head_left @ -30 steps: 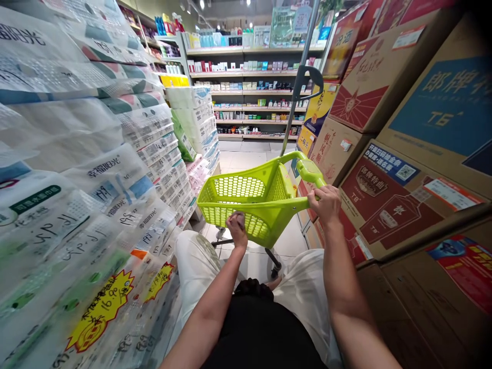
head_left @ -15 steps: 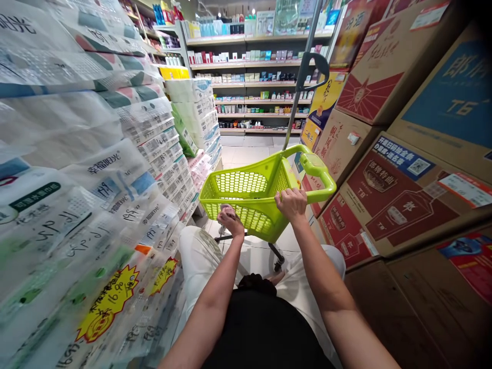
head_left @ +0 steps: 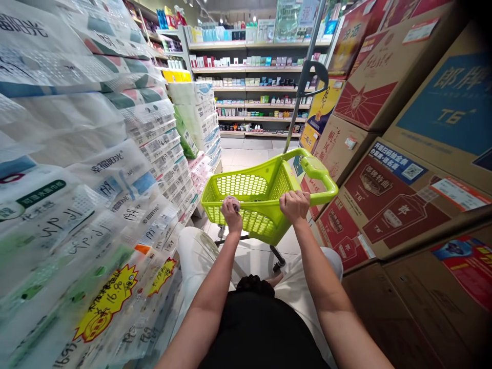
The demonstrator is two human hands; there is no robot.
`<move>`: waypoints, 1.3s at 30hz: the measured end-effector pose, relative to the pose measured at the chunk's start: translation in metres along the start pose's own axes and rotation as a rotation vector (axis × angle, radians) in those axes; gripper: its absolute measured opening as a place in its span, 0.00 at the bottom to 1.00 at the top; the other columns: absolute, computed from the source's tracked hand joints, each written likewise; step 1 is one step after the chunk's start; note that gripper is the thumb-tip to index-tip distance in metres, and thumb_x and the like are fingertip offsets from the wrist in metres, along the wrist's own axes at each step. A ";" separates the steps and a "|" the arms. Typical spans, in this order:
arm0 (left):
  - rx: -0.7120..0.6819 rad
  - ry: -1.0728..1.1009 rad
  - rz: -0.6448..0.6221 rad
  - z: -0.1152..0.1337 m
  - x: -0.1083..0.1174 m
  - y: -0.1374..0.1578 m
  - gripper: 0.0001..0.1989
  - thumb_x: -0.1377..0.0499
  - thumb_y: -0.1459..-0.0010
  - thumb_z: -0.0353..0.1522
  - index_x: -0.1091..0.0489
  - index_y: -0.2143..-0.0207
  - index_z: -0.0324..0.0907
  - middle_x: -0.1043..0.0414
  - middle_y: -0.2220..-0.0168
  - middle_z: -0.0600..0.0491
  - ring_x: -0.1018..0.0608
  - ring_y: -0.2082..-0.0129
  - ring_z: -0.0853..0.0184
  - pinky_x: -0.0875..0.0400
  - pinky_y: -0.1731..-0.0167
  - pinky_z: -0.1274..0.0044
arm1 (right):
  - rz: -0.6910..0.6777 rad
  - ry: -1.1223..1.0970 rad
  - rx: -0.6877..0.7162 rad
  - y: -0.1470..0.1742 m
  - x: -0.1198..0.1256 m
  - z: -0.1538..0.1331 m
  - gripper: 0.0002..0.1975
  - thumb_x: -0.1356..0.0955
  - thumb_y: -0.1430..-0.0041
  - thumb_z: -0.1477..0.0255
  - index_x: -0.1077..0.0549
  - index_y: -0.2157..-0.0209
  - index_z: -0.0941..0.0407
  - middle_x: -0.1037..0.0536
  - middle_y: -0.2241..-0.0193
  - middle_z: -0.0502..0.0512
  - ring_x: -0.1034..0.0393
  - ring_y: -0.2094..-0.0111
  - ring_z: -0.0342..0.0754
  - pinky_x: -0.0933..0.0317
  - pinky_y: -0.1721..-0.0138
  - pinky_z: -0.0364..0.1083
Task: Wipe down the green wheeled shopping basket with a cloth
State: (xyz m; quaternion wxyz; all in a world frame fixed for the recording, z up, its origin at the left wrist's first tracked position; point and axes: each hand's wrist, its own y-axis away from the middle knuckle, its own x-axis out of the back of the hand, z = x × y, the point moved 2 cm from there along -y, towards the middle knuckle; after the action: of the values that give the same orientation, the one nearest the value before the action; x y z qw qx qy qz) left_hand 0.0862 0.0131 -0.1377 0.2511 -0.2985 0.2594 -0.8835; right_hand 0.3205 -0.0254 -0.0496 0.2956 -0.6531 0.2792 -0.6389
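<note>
The left hand [head_left: 232, 217] curls round a small pinkish item [head_left: 231, 200]; the right hand [head_left: 295, 206] clasps the green basket [head_left: 275, 228].

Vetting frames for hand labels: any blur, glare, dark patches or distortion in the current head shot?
Head view: left hand, right hand and green basket have clear outlines; wrapped paper packs at left look stretched and soft near the edge, with pale sheen; lower cartons at right sit in shadow; upper-right corner goes black.
</note>
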 end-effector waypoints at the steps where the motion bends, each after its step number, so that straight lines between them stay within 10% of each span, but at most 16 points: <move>1: -0.051 0.025 -0.045 0.006 -0.004 0.003 0.27 0.51 0.48 0.15 0.32 0.47 0.42 0.34 0.43 0.38 0.31 0.42 0.50 0.35 0.40 0.54 | 0.016 -0.005 -0.024 0.000 -0.001 0.001 0.17 0.38 0.34 0.71 0.27 0.77 0.55 0.24 0.74 0.56 0.39 0.66 0.51 0.55 0.57 0.52; 6: -0.243 0.111 -0.190 0.021 -0.012 0.013 0.29 0.50 0.47 0.16 0.31 0.46 0.46 0.31 0.44 0.42 0.29 0.44 0.54 0.30 0.44 0.61 | 0.005 -0.042 -0.039 -0.001 -0.004 0.011 0.15 0.37 0.36 0.71 0.27 0.77 0.55 0.25 0.74 0.56 0.40 0.66 0.51 0.54 0.56 0.52; 12: 0.060 -0.015 0.058 -0.028 0.022 -0.016 0.26 0.48 0.50 0.16 0.31 0.50 0.42 0.33 0.46 0.41 0.30 0.43 0.51 0.34 0.40 0.58 | 0.028 -0.042 -0.044 0.000 -0.008 0.017 0.14 0.36 0.37 0.71 0.27 0.77 0.54 0.25 0.75 0.55 0.40 0.67 0.50 0.53 0.56 0.53; 19: -0.172 0.102 -0.153 0.003 -0.004 0.019 0.31 0.49 0.49 0.15 0.32 0.45 0.45 0.34 0.41 0.41 0.32 0.38 0.54 0.35 0.37 0.60 | 0.045 -0.021 -0.015 0.002 -0.010 0.020 0.14 0.36 0.37 0.72 0.27 0.77 0.55 0.24 0.74 0.55 0.38 0.66 0.50 0.52 0.55 0.53; 27: 0.356 0.008 0.326 -0.074 0.043 -0.012 0.22 0.46 0.45 0.19 0.36 0.47 0.37 0.37 0.43 0.34 0.32 0.37 0.50 0.39 0.35 0.56 | 0.092 -0.003 0.001 0.007 -0.009 0.022 0.13 0.35 0.38 0.71 0.27 0.77 0.55 0.24 0.75 0.55 0.38 0.66 0.50 0.52 0.56 0.53; 35: 0.062 0.002 0.007 -0.035 0.008 0.032 0.27 0.47 0.45 0.18 0.36 0.43 0.41 0.37 0.38 0.36 0.36 0.33 0.51 0.41 0.33 0.57 | 0.099 -0.013 0.022 0.007 -0.007 0.025 0.13 0.34 0.40 0.71 0.31 0.79 0.54 0.25 0.77 0.53 0.39 0.67 0.50 0.53 0.56 0.52; 39: 0.118 -0.019 0.083 -0.040 0.018 0.024 0.28 0.48 0.46 0.18 0.35 0.43 0.41 0.36 0.39 0.37 0.35 0.33 0.52 0.41 0.32 0.58 | 0.099 -0.013 0.030 0.008 -0.006 0.024 0.14 0.34 0.39 0.70 0.31 0.79 0.54 0.25 0.77 0.53 0.40 0.67 0.50 0.54 0.56 0.52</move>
State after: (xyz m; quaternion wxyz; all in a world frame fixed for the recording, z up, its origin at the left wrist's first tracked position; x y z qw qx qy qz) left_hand 0.0541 -0.0033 -0.1723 0.3072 -0.2803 0.2166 -0.8832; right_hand 0.3441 -0.0260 -0.0597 0.3385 -0.6381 0.2997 -0.6233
